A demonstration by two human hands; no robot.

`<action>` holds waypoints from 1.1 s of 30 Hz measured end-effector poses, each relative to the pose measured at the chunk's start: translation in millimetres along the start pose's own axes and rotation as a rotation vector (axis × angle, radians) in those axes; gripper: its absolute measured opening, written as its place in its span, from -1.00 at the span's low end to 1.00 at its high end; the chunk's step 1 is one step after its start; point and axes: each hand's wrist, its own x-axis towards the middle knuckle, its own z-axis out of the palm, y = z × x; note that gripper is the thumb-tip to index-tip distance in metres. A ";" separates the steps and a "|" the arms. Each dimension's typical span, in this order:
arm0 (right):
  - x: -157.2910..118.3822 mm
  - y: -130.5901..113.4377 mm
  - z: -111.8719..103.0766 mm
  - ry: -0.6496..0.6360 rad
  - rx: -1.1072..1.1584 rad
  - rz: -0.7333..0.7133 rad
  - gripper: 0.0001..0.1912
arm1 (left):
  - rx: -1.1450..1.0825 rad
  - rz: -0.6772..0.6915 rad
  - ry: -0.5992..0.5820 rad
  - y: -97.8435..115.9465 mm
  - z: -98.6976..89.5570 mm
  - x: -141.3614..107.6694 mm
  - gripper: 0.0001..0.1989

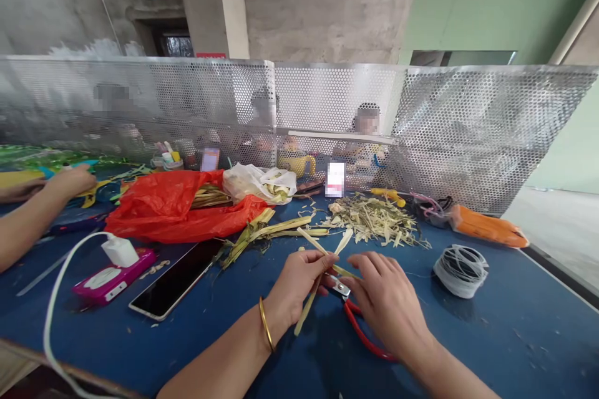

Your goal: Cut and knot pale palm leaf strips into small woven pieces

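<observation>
My left hand [306, 277], with a gold bangle at its wrist, pinches several pale dried leaf strips [306, 312] that cross one another at its fingertips. Just to the right, my right hand [386, 290] has its fingers bent and close together near the strip ends; what its fingertips hold is hidden. Red-handled scissors [365, 333] lie under my right hand, their metal pivot showing between both hands. Beyond my hands lies a heap of short leaf scraps [374, 218], and longer dried leaves [248, 237] lie to its left.
A red plastic bag [163, 202], a black phone [175, 280] and a pink power strip [115, 277] with a white cable are at left. A wire spool [461, 271] and an orange packet [489, 226] stand right. Another person's hands [70, 181] work far left. A perforated metal screen [327, 93] runs behind.
</observation>
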 end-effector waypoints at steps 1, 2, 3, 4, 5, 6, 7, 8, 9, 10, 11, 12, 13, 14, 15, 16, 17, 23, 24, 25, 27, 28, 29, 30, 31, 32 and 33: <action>-1.3 1.5 2.7 -0.062 -0.001 0.051 -0.73 | 0.021 0.002 -0.001 -0.8 -1.3 0.0 -0.62; -2.8 2.6 6.0 -0.119 0.005 0.077 -0.69 | 0.037 0.005 -0.007 -1.9 -2.1 0.3 -0.61; -4.3 3.3 9.5 -0.156 0.008 0.090 -0.66 | 0.048 0.008 -0.017 -3.0 -2.6 0.7 -0.61; -5.8 3.7 12.8 -0.168 0.003 0.095 -0.63 | 0.058 0.012 -0.031 -4.0 -2.7 1.2 -0.61; -7.0 3.6 15.6 -0.161 -0.009 0.095 -0.62 | 0.073 0.018 -0.044 -4.7 -2.6 1.7 -0.61; -8.0 3.3 17.8 -0.149 -0.020 0.088 -0.61 | 0.094 0.029 -0.048 -5.0 -2.3 2.0 -0.62; -8.8 2.6 19.2 -0.142 -0.023 0.078 -0.61 | 0.121 0.041 -0.042 -4.9 -1.8 2.1 -0.63; -9.4 1.5 19.9 -0.142 -0.019 0.068 -0.61 | 0.149 0.052 -0.026 -4.3 -1.3 2.0 -0.65; -10.0 0.0 20.0 -0.148 -0.007 0.058 -0.62 | 0.174 0.058 -0.004 -3.3 -0.8 1.8 -0.67; -10.6 -1.9 19.6 -0.157 0.011 0.050 -0.62 | 0.191 0.060 0.021 -2.2 -0.5 1.6 -0.69; -11.1 -4.2 18.9 -0.163 0.031 0.043 -0.63 | 0.200 0.060 0.045 -1.0 -0.3 1.4 -0.71; -11.6 -6.5 17.9 -0.165 0.052 0.036 -0.63 | 0.205 0.061 0.060 0.1 -0.5 1.3 -0.72; -11.9 -8.8 16.6 -0.164 0.075 0.030 -0.63 | 0.213 0.065 0.069 1.0 -0.9 1.4 -0.74; -11.8 -10.5 15.1 -0.165 0.102 0.030 -0.63 | 0.225 0.073 0.076 1.7 -1.6 1.7 -0.75; -11.2 -11.5 13.5 -0.174 0.136 0.041 -0.63 | 0.238 0.085 0.083 2.1 -2.6 2.2 -0.75; -10.0 -11.3 11.7 -0.196 0.183 0.067 -0.63 | 0.248 0.098 0.094 2.4 -3.7 2.8 -0.75; -8.2 -9.7 9.9 -0.232 0.250 0.118 -0.61 | 0.251 0.108 0.105 2.7 -4.8 3.4 -0.74; 4.7 14.4 8.2 -0.352 1.125 0.836 -0.51 | 0.170 0.032 -0.018 4.7 -6.7 1.9 -0.63; 5.1 17.2 10.3 -0.316 1.267 0.935 -0.53 | 0.164 0.005 -0.060 4.8 -6.1 0.7 -0.61; 4.9 18.8 12.8 -0.284 1.388 1.013 -0.55 | 0.161 -0.015 -0.094 4.8 -5.3 -0.7 -0.60; 3.3 19.3 18.2 -0.248 1.580 1.106 -0.61 | 0.149 -0.040 -0.157 4.1 -4.0 -3.2 -0.57; 2.3 18.7 20.6 -0.230 1.643 1.136 -0.64 | 0.141 -0.047 -0.191 3.5 -3.5 -4.2 -0.54; 1.6 17.8 22.7 -0.209 1.679 1.160 -0.66 | 0.138 -0.053 -0.223 2.8 -3.1 -4.9 -0.52; 1.1 16.9 24.3 -0.186 1.694 1.180 -0.67 | 0.142 -0.060 -0.249 2.0 -2.6 -5.4 -0.50; 0.8 16.1 25.6 -0.167 1.697 1.195 -0.68 | 0.155 -0.067 -0.265 1.1 -2.1 -5.7 -0.51; 0.8 15.5 26.5 -0.156 1.694 1.207 -0.68 | 0.175 -0.074 -0.266 0.2 -1.5 -5.9 -0.53; 0.9 15.0 27.0 -0.147 1.685 1.222 -0.68 | 0.197 -0.078 -0.252 -0.5 -0.7 -5.9 -0.56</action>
